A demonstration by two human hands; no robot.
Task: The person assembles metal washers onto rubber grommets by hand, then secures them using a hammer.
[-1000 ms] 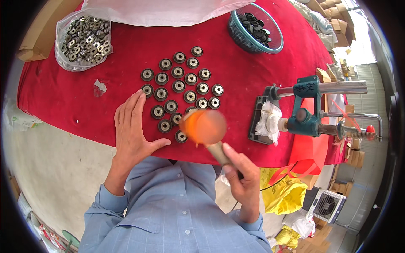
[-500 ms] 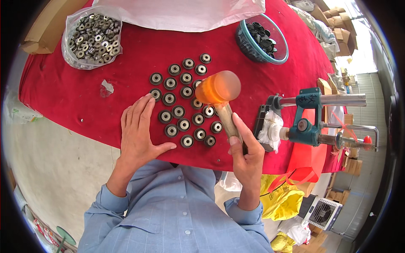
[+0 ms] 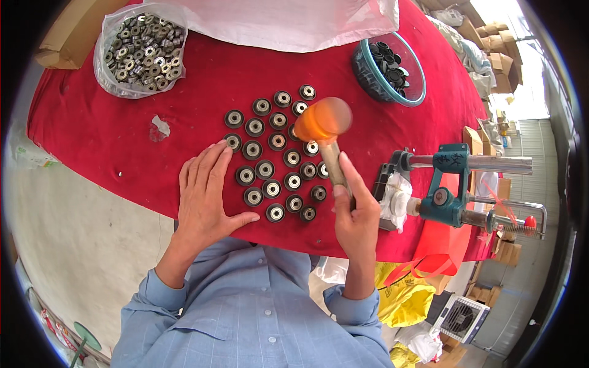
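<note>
My right hand (image 3: 357,221) grips the wooden handle of a mallet (image 3: 324,121) with a translucent orange head. The head is over the right side of a group of several small round parts (image 3: 264,169), black rings with metal bearings in their middles, and hides some of them. Whether it touches any, I cannot tell. My left hand (image 3: 205,193) lies on the red cloth at the group's left edge, fingers stretched and thumb out. Its fingertips are at one of the parts (image 3: 233,142), and it holds nothing.
Loose metal bearings fill a clear plastic bag (image 3: 105,81) at the far left, by a cardboard box (image 3: 76,37). Black caps lie in a blue-rimmed bowl (image 3: 423,86) at the far right. A teal hand press (image 3: 451,190) stands on the right. White sheeting (image 3: 288,24) covers the far edge.
The mallet head has shifted slightly away from me over the parts, still in my right hand. My left hand keeps its place and pose. The whole view has turned a little.
</note>
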